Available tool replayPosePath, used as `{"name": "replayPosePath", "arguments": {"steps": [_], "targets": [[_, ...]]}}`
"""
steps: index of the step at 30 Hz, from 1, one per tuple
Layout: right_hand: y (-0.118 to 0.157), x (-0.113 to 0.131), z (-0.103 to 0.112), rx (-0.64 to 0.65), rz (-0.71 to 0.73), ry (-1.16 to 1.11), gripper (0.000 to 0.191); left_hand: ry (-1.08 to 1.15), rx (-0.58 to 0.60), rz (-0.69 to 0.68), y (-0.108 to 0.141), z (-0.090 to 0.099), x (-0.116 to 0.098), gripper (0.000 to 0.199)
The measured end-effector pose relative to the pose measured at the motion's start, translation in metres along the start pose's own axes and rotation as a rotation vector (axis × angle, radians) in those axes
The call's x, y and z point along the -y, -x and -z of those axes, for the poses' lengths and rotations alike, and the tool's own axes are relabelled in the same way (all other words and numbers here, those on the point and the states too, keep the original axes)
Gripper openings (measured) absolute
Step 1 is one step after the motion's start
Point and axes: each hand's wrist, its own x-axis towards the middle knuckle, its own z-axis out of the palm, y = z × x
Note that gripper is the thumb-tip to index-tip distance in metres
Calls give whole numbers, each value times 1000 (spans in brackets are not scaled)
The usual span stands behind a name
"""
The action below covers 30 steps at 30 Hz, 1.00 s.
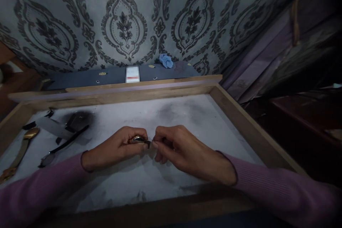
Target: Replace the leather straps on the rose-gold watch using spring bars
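Over the middle of a wood-framed tray (213,114), my left hand (117,148) is closed round a wristwatch (137,139) with a shiny gold-and-silver rim. Its thumb and fingers grip the case, and a short dark piece sticks out on the right side. My right hand (177,146) is closed in a pinch close against that piece. A thin pale sliver shows at its fingertips, too small to name. To the left of my hands lie a gold-coloured watch (31,133) and a watch with a dark strap (48,158).
A grey flat-sided object (55,125) with dark parts lies at the tray's left. On the dark blue cloth (112,75) behind the frame are a white box (132,74), its print blurred, and a crumpled blue cloth (166,60). Patterned wallpaper (124,25) rises behind.
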Motion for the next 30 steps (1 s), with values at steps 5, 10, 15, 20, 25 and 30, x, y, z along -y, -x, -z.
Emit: {"name": "replayPosePath", "arguments": {"steps": [5,10,15,20,25,30], "targets": [[0,-1,0,7,14,23,12,-8,-4,-2,1,-1,-1,23],[0,0,1,-6,6,16,12,6,-9,-3,-1,-1,-1,22],[0,-1,0,-12,11,20,13,-4,-10,-9,-1,-1,-1,20],[0,-2,0,-22,31,50,14,3,-15,-20,0,-1,1,20],[0,-1,0,-30,31,24,14,5,-17,-39,0,-1,2,23],[0,0,0,-38,38,37,14,6,-20,-35,0,-1,1,24]]}}
